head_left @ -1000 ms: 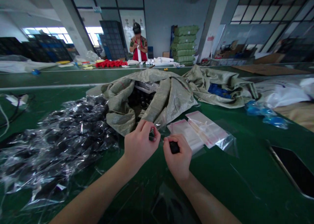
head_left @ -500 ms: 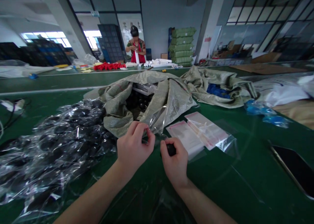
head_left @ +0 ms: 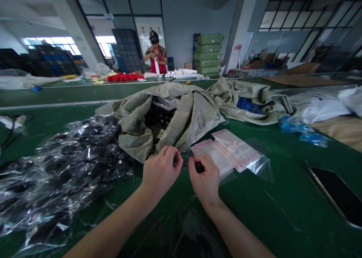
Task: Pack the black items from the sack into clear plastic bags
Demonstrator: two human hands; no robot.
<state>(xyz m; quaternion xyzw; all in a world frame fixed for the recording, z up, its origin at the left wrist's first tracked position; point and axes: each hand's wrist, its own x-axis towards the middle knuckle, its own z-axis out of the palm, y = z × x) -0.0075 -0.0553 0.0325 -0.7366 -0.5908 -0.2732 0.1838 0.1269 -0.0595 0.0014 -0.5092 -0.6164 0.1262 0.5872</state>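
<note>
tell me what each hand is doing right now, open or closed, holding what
Left hand: closed in a pinch, seemingly on clear film.
Right hand: closed around a black item.

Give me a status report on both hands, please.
Right hand closed around black item. Left hand pinched, contents unclear. Open sack close beyond left hand.

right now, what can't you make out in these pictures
Shape of the black piece in the right hand: head view, mostly hidden by that hand.
What, if anything, the left hand pinches: head view, too faint and blurred.
Number of black pieces in the middle sack: head view, hidden by its folds.
Whole phone: head view, cut off by the right edge.
Print on the white sack: head view, too small.
</note>
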